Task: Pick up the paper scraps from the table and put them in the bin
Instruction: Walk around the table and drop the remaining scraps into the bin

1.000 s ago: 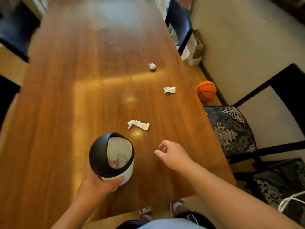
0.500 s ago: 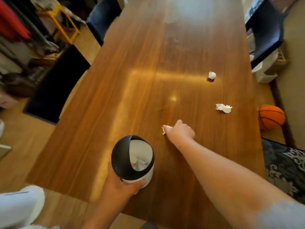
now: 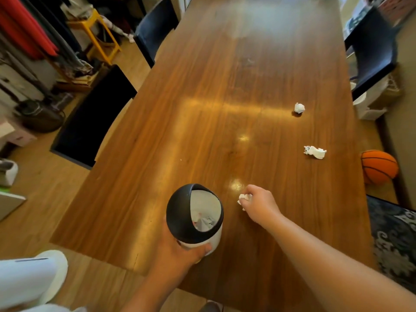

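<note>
A small white bin (image 3: 198, 221) with a black domed lid stands near the front edge of the wooden table (image 3: 202, 109); crumpled paper shows through its opening. My left hand (image 3: 180, 255) grips the bin's base. Just right of the bin, my right hand (image 3: 258, 204) is closed on a white paper scrap (image 3: 244, 198), raised slightly off the table. Two more scraps lie farther right: a flat crumpled one (image 3: 315, 152) and a small ball (image 3: 299, 108) behind it.
An orange basketball (image 3: 379, 170) sits on the floor past the table's right edge, by a patterned chair seat (image 3: 394, 244). Dark chairs stand at the left (image 3: 94, 122), far left (image 3: 155, 30) and far right (image 3: 371, 52). Clutter fills the left background.
My right hand reached forward to the nearest scrap, closed on it and drew back toward the bin. The view swung left. My left hand kept hold of the bin.
</note>
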The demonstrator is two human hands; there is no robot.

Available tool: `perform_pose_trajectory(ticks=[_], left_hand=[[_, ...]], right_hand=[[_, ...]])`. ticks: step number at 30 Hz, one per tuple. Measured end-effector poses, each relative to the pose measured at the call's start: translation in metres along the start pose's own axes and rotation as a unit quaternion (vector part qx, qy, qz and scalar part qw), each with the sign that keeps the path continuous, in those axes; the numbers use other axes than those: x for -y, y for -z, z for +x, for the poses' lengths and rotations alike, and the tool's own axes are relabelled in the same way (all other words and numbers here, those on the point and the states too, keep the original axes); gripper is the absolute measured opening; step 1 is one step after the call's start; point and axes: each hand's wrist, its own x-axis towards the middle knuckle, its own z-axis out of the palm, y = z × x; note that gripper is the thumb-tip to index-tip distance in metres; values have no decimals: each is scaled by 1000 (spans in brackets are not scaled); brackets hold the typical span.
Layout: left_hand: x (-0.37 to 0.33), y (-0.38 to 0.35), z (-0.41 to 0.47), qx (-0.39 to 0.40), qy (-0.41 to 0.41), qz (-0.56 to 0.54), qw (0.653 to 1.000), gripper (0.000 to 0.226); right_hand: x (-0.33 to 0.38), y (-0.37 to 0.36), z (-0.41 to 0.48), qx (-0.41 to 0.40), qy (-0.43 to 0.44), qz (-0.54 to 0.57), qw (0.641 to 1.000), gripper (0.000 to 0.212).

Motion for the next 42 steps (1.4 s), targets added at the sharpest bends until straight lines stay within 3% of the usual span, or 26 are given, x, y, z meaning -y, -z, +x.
perform_pose_trajectory(ticks=[3,6,10,12,13,14,16,17,19,23,27,31,37,42], left_hand=[[-7,-1,5,25,6,-15,1000,118],[-14,-8,11,62,-1,-18,998,117],[-25,-24,22,97,-28,-11,995,114],[-34,-33,27,111,-46,-12,993,115],[-38,-37,29,118,-54,-15,991,115],[-42,-40,31,125,-57,-18,990,116],[-50,-45,34,137,-63,-21,988,118],[-53,-46,36,140,-68,-19,988,119],[-57,-45,41,141,-77,-13,987,120],[-55,-44,55,148,-95,4,984,117],[-56,-53,72,162,-108,13,981,119],[-60,-74,100,175,-105,20,979,120],[-67,-127,146,182,-92,20,979,133],[-72,-170,189,160,-105,23,981,131]], right_hand=[[13,35,-44,-27,40,81,996,4],[46,92,-85,-112,127,153,974,5],[95,168,-145,-312,299,209,877,11],[105,172,-158,-386,338,191,837,15],[105,164,-156,-385,334,179,841,16],[102,151,-151,-348,316,156,869,17],[96,117,-141,-201,237,21,950,37],[88,104,-137,-150,216,-52,963,51],[75,98,-132,-160,221,-48,961,62],[49,116,-124,-227,194,44,953,44],[11,117,-101,-182,107,41,977,23],[-34,125,-63,-176,10,60,983,17],[-86,147,25,-198,-101,51,974,30],[-107,167,105,-252,-121,-8,960,50]])
